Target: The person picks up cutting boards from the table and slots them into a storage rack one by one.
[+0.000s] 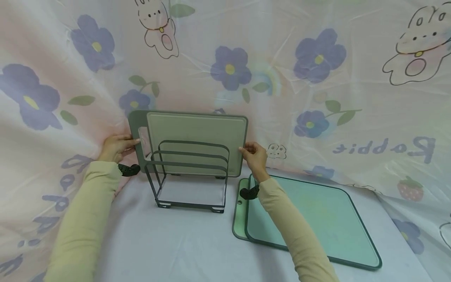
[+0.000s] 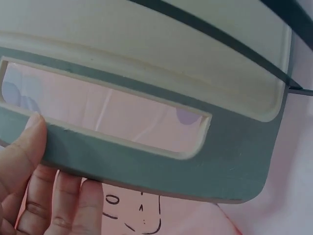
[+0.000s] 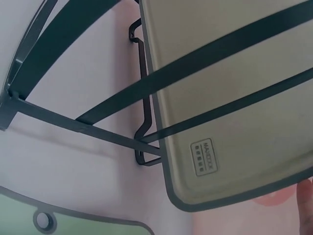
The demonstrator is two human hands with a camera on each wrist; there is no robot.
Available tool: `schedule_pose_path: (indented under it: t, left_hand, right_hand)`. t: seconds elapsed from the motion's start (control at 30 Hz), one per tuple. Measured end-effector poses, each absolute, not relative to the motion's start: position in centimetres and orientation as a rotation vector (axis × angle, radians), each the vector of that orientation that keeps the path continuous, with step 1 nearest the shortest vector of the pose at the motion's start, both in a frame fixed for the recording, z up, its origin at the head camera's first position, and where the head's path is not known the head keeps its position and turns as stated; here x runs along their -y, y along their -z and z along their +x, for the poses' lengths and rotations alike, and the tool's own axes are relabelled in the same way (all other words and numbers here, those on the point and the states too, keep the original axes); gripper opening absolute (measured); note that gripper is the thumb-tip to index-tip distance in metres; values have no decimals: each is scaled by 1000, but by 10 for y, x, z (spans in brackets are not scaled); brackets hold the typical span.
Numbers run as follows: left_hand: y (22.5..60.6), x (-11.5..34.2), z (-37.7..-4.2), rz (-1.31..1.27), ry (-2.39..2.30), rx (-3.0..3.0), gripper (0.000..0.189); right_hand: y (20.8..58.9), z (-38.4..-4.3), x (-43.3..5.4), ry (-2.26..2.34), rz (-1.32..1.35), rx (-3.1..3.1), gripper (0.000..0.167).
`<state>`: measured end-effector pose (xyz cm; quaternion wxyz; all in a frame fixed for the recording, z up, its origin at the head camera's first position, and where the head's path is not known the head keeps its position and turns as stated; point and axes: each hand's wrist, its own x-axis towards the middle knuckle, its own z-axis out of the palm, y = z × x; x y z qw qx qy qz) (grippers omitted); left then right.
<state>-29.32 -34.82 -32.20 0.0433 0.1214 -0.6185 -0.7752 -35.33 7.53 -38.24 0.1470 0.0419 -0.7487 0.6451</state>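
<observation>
A beige cutting board (image 1: 197,131) with a grey-green border and a long handle slot stands on its long edge at the back of a dark metal rack (image 1: 190,164). My left hand (image 1: 118,148) pinches the board's handle end, thumb in front by the slot and fingers behind, as the left wrist view shows. At the opposite short edge, my right hand (image 1: 255,156) holds the board between thumb and fingers. In the right wrist view the rack's bars (image 3: 195,58) cross in front of the board, and only one fingertip (image 3: 305,205) shows.
Right of the rack, a large pale green board (image 1: 327,219) with a dark rim lies flat, overlapping a smaller green board (image 1: 239,223) with a small hole. A white cloth (image 1: 169,243) covers the table. Behind hangs a printed curtain (image 1: 275,125), close behind the board.
</observation>
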Motion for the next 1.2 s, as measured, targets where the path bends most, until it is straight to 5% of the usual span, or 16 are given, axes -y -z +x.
schedule_pose_path:
  t: [0.27,0.4,0.67,1.2]
  left_hand:
    - [332,344,-295,366,2228,1903,11]
    - [340,339,-296,367,2167,1864,38]
    - [353,335,-297,353,2210,1754,12]
    - [371,327,-297,525,2069,1746,31]
  right_hand:
    - [388,-354,-76,-1833,111,2157,21]
    - [392,-354,-77,-1815,129,2134,22]
    - [405,-352,-75,-1766,144,2133,27]
    - [414,-343,-63,-1626,-32,2225,36]
